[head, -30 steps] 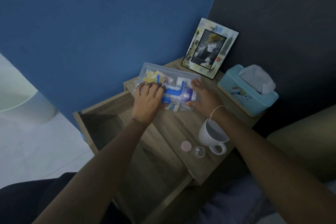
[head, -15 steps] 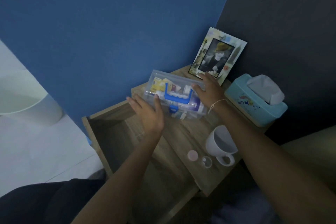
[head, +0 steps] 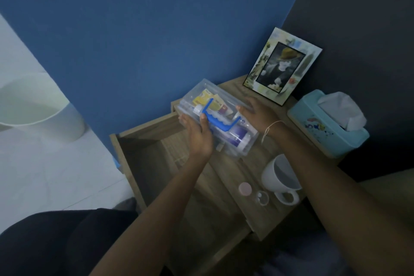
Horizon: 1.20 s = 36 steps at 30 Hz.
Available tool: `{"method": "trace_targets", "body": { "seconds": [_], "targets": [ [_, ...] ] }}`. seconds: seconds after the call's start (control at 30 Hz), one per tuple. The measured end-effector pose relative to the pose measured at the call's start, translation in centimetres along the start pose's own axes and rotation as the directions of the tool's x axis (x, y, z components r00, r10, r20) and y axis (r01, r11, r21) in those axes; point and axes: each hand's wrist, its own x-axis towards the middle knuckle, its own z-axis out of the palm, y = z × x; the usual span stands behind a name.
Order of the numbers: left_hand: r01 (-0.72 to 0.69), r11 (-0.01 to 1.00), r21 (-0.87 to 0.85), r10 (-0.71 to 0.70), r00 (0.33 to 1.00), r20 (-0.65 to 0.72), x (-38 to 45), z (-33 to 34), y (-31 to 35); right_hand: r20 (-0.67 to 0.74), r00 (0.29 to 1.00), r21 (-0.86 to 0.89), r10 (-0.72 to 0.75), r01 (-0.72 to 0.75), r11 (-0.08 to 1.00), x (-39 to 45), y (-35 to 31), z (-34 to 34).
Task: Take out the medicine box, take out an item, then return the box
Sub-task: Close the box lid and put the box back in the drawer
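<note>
We hold the clear medicine box point(head: 220, 119) between our two hands, above the back edge of the wooden bedside table point(head: 253, 186) and the far end of its open drawer point(head: 143, 159). Our left hand point(head: 199, 135) presses flat against the box's near long side, fingers together and extended, thumb resting on the lid beside the blue handle point(head: 220, 122). Our right hand point(head: 257, 115) clasps the opposite long side, fingers wrapped over the far edge (a thin string bracelet shows at that wrist). The box's long axis runs from far-left to near-right, between our palms, and the box tilts with its lid turned up toward us; the handle lies along that same axis. Through the plastic we see yellow packets point(head: 202, 99) at the end beyond our left fingertips, and a white and purple bottle point(head: 238, 136) at the end nearer our right wrist. Behind our right hand stands a photo frame point(head: 283, 66); to its right sits a light blue tissue box point(head: 324, 127). Below our right forearm are a white mug point(head: 279, 177), a pink cap point(head: 245, 188) and a small clear container point(head: 262, 197).
</note>
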Motion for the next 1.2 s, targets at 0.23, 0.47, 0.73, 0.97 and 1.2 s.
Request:
{"method": "trace_targets", "body": {
  "seconds": [0.23, 0.47, 0.73, 0.97, 1.2],
  "targets": [
    [0.119, 0.982, -0.144, -0.121, 0.993, -0.009, 0.5, -2.8, 2.0, 0.002, 0.996, 0.204, -0.094, 0.092, 0.975, -3.1, -3.3, 2.6],
    [0.167, 0.949, -0.267, -0.171, 0.985, 0.008, -2.9, -9.6, 1.3, -0.013, 0.99, 0.183, -0.14, 0.14, 0.973, -7.0, -7.4, 6.7],
    [0.243, 0.955, -0.167, -0.252, 0.967, -0.033, -5.5, -13.2, -1.5, 0.005, 0.995, 0.188, -0.095, 0.092, 0.978, -11.6, -7.6, 12.6],
    [0.409, 0.906, -0.111, -0.414, 0.91, -0.026, -5.8, -12.9, -5.5, -0.101, 0.995, 0.018, -0.02, 0.022, 1.0, -12.3, -5.2, 18.2],
    [0.556, 0.831, 0.024, -0.548, 0.825, -0.138, -4.1, -11.1, -7.8, -0.091, 0.993, 0.11, 0.069, -0.058, 0.992, -12.8, -2.8, 23.3]
  ]
}}
